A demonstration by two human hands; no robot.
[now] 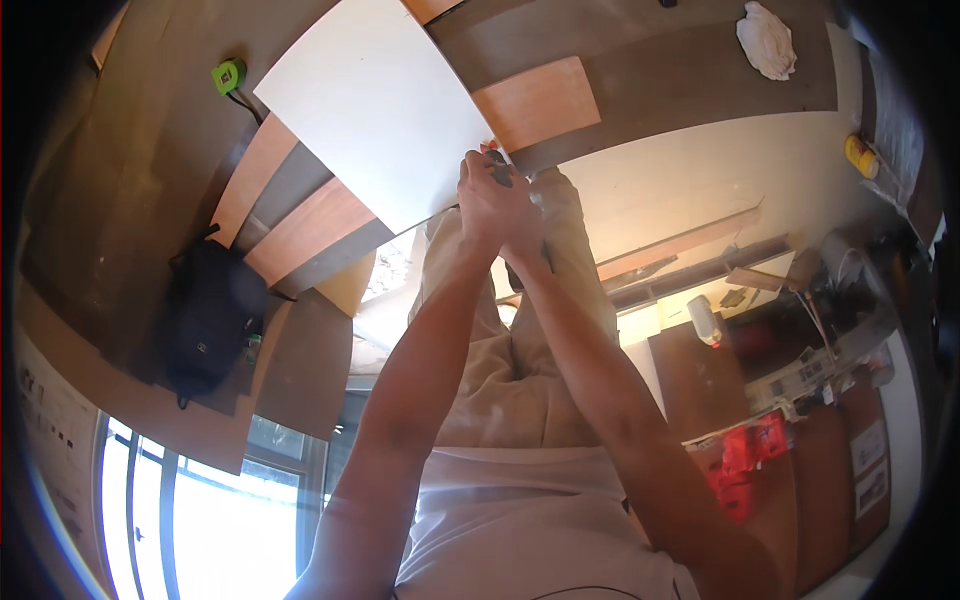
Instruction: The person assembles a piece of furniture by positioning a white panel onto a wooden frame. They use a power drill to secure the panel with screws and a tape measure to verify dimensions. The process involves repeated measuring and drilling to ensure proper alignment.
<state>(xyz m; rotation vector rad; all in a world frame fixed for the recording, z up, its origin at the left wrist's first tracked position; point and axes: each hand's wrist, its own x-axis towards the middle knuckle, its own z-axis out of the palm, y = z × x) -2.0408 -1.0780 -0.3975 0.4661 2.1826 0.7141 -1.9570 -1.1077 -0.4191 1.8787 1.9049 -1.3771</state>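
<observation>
Both my arms reach forward and my hands meet close together at the corner of a white board (pixel 375 110). Fingers of my left hand (pixel 479 198) are curled around a small dark tool with an orange-red part (pixel 499 170) at its far end. Pressed against it from the right side is my right hand (pixel 521 222), closed on the same tool. The tool sits at the board's right edge, and its exact kind cannot be made out. Much of its grip is hidden by my fingers.
Wooden strips (pixel 315 228) lie left of the board, and a wooden piece (pixel 540 103) lies to its right. A green tape measure (pixel 228 76), a dark backpack (pixel 208 315), a crumpled white cloth (pixel 766 41) and a yellow bottle (pixel 861 157) are around. Red bags (pixel 750 450) hang at lower right.
</observation>
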